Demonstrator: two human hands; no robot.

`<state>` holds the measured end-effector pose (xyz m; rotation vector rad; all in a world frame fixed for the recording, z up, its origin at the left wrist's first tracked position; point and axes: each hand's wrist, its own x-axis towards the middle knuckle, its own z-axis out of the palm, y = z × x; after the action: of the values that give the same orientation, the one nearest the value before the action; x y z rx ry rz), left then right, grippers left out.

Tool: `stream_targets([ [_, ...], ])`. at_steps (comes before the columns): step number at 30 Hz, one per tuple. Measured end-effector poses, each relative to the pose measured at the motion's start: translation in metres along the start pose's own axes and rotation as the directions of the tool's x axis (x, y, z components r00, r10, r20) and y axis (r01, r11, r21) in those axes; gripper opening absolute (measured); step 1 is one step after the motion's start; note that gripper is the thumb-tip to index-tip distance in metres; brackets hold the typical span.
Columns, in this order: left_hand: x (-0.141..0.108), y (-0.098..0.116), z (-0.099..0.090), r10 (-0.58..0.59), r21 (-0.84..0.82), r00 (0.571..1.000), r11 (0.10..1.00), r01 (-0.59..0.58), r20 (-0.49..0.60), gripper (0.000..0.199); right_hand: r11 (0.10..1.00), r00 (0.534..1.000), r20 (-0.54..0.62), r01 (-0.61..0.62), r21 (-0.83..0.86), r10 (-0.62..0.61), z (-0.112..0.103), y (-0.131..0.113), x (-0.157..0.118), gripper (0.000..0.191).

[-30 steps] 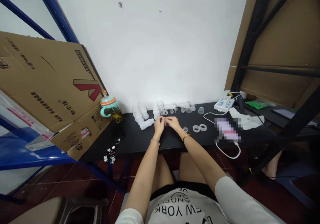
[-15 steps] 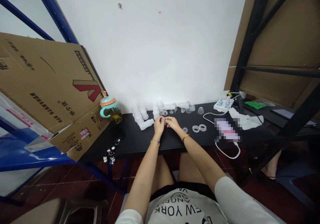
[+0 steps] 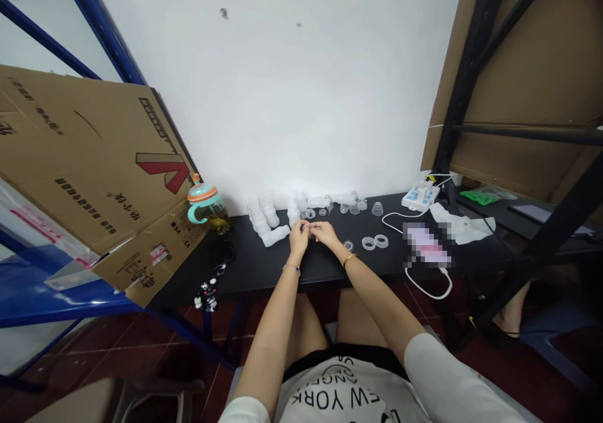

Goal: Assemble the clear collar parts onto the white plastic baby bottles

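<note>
My left hand (image 3: 299,237) and my right hand (image 3: 324,232) meet over the black table, fingers of both closed around something small that I cannot make out. White bottle-like pieces (image 3: 267,211) stand and lie left of my hands, one of them (image 3: 276,236) on its side close to my left fingers. Beyond my hands, small clear parts (image 3: 323,212) sit along the wall side. A clear dome-shaped cap (image 3: 377,208) is farther right. Two translucent rings (image 3: 368,243) lie right of my right hand, and a small clear piece (image 3: 348,246) rests beside my right wrist.
A teal-lidded jug (image 3: 207,206), a dark phone (image 3: 221,251) with a beaded charm (image 3: 206,295), and a cardboard box (image 3: 85,165) are at the left. Rightward are a power strip (image 3: 421,195), white cables, a blurred device (image 3: 428,244) and a white sheet (image 3: 464,225).
Both hands stay together in nearly the same place, with a slight shift of the fingers. The whole view has moved very slightly.
</note>
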<state>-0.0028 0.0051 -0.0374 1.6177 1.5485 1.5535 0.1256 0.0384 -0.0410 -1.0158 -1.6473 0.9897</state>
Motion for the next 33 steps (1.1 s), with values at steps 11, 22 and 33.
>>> stream_targets([
  [11, -0.0016, -0.0019, 0.0009, 0.046, 0.033, 0.999, 0.998, -0.045, -0.010, 0.012, 1.000, 1.000, 0.003, -0.007, 0.014, 0.007, 0.0035, 0.0064, 0.0049, 0.025],
  [22, 0.0002, -0.0069, 0.0041, 0.082, 0.058, 0.997, 0.995, -0.082, -0.004, 0.011, 1.000, 1.000, -0.012, 0.020, -0.007, -0.020, -0.0006, 0.0009, 0.0011, 0.020],
  [33, 0.0008, -0.0056, 0.0039, 0.046, 0.044, 0.999, 0.998, -0.045, -0.005, 0.010, 1.000, 0.999, -0.046, 0.026, -0.005, -0.026, -0.0011, -0.0033, -0.0011, 0.029],
])
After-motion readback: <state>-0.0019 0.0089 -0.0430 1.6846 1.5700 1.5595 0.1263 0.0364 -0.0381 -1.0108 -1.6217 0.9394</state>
